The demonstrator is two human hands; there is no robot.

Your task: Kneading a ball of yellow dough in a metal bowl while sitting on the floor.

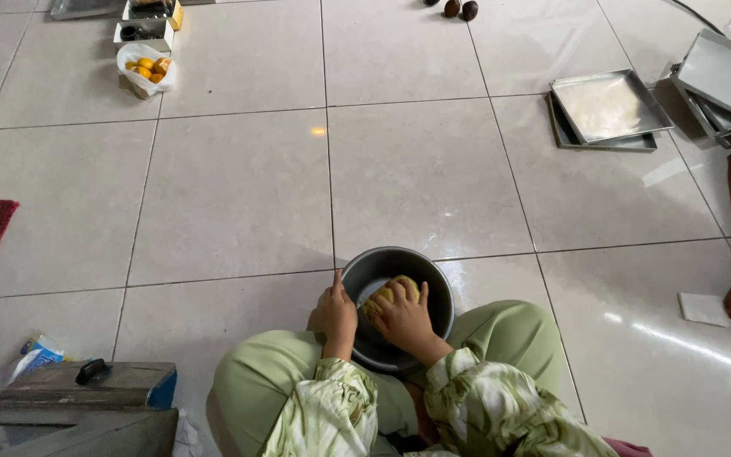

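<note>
The left hand [337,315] gripped the grey metal bowl [433,283] at nine o'clock; the right hand [405,321] fingers pressed yellow dough [401,288]; steady bracing suited kneading.

A clear bag of yellow pieces [146,69] lies beside white boxes [144,32] far left.

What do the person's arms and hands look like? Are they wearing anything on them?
Both arms are covered by loose long sleeves of pale green cloth with a white leafy, marbled pattern, the left sleeve and the right sleeve alike. The cuffs end at the wrists. The left hand and the right hand are bare: no gloves, and no rings, watch or bracelets that I can make out.
</note>
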